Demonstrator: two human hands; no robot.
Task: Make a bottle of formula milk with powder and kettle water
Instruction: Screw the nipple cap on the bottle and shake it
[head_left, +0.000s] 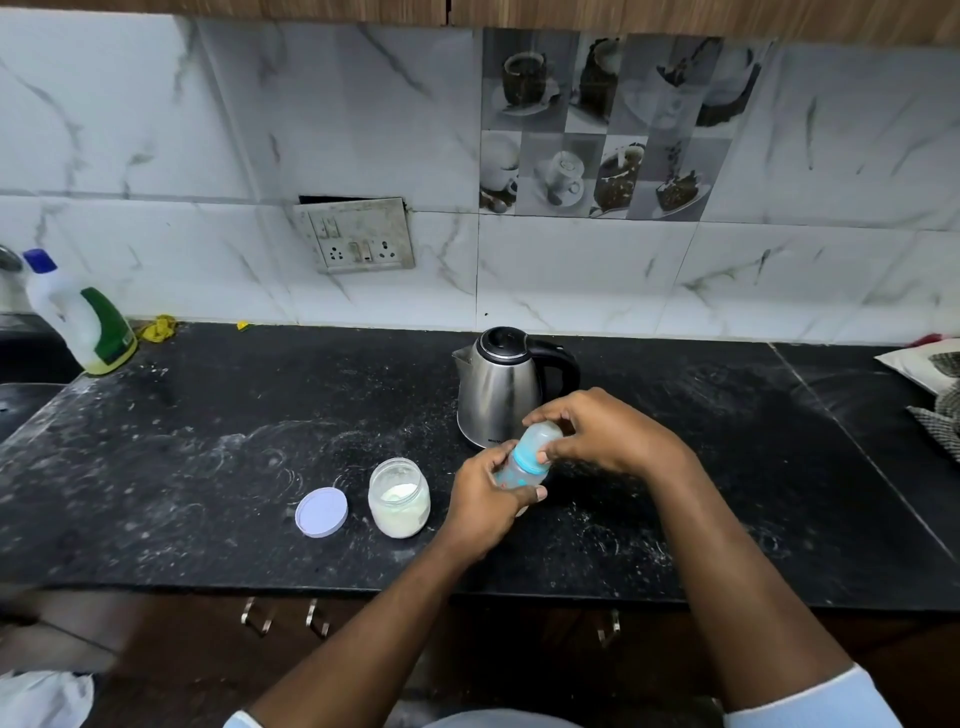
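Bottle (524, 462) tilts above the tabletop (208, 441), kettle (498, 395) at twelve o'clock, powder jar (399, 501) at nine. Left hand (483, 504) fingers wrap its body; right hand (608, 434) fingers pinch the cap (545, 432): I'd twist gently, body steady.

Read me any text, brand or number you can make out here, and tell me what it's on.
Nothing here reads clearly.
On the kettle: small dark print low on the body, too blurred to read.
On the bottle: coloured marks on its wall, blurred, unreadable.
On the cleaner bottle: green label, print too small to read.
On the jar and lid: no text seen.
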